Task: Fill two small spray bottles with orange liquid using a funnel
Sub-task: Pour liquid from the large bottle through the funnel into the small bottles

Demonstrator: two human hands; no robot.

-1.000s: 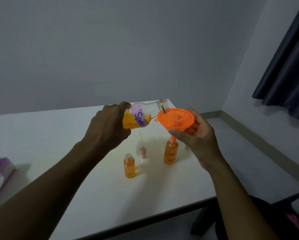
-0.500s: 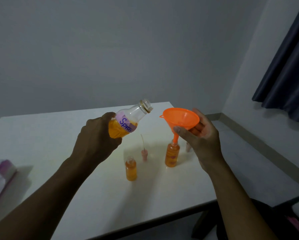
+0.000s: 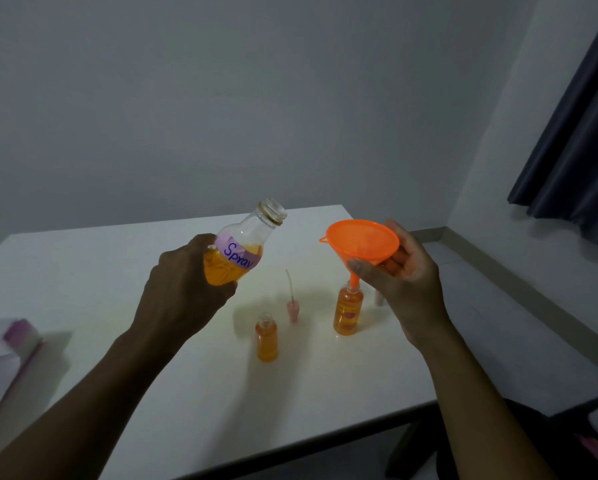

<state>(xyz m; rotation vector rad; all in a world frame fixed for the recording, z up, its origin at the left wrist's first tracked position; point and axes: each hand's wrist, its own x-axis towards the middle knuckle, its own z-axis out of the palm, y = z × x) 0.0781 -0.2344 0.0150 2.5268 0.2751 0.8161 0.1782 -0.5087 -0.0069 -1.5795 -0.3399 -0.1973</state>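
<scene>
My left hand [image 3: 183,289] grips a clear supply bottle [image 3: 240,249] with a purple "Spray" label, part full of orange liquid, mouth tilted up and to the right. My right hand [image 3: 404,285] holds an orange funnel [image 3: 361,242] whose stem sits in the neck of a small bottle [image 3: 348,311] full of orange liquid. A second small bottle [image 3: 266,337], open and filled with orange liquid, stands on the white table [image 3: 152,393] to the left. A pink spray cap with its tube [image 3: 293,308] stands between them. Another cap is partly hidden behind my right hand.
A white and pink box [image 3: 10,351] lies at the table's left edge. The table's front edge runs near my forearms, with dark chair parts [image 3: 550,434] below on the right. A dark curtain [image 3: 574,140] hangs at the right wall.
My left hand has tipped the supply bottle back from pouring into the funnel and drawn it left, mouth now upward. The funnel stays in the right small bottle.
</scene>
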